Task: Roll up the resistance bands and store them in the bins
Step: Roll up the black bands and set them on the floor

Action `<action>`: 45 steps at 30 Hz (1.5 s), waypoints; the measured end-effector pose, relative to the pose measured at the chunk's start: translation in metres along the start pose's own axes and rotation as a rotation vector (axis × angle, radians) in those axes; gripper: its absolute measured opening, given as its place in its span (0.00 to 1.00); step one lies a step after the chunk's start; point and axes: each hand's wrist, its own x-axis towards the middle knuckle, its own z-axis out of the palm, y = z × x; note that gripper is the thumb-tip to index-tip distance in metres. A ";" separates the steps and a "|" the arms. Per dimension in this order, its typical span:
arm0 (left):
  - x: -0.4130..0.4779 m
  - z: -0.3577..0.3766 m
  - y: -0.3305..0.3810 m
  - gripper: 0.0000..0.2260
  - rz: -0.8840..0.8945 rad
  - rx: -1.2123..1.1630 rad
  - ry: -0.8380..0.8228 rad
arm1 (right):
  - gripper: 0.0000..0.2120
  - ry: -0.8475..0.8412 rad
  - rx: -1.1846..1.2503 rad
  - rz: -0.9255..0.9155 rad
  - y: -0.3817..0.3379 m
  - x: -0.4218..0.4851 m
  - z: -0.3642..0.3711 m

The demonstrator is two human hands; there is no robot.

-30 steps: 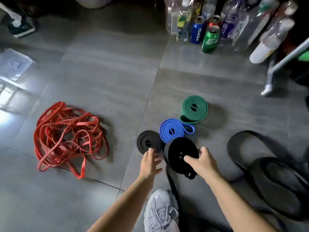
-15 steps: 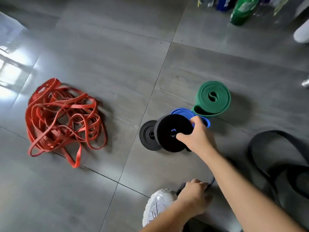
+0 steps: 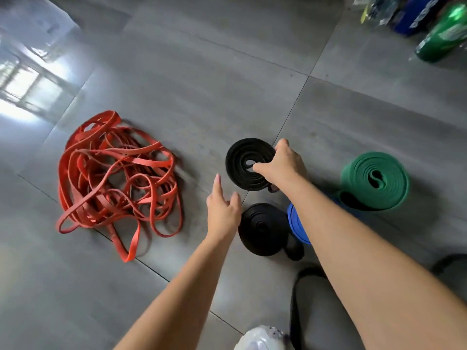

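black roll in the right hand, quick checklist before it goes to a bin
1. Grip on the black roll: the right hand pinches it, thumb in the core: ok.
2. Its loose end tucked in: hidden behind the hand: cannot tell.
3. Is the left hand free: open, holding nothing: ok.
4. A bin within reach: none in view: cannot tell.
5. Are the red bands rolled: a tangled heap: not ok.

One head-worn view — looking steeply down, close over the grey floor (image 3: 177, 72) ahead.
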 end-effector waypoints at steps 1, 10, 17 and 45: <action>0.009 0.001 0.004 0.25 -0.033 -0.050 -0.086 | 0.26 0.002 -0.018 0.008 0.002 0.002 0.004; 0.033 -0.007 0.019 0.17 -0.230 -0.107 -0.178 | 0.23 -0.119 0.172 0.109 0.012 0.002 0.019; 0.029 0.000 0.016 0.18 -0.181 -0.193 -0.153 | 0.23 -0.280 0.643 0.271 0.034 0.002 0.007; 0.019 -0.008 0.004 0.19 -0.276 -0.159 -0.264 | 0.09 -0.185 0.774 0.147 0.066 -0.056 -0.017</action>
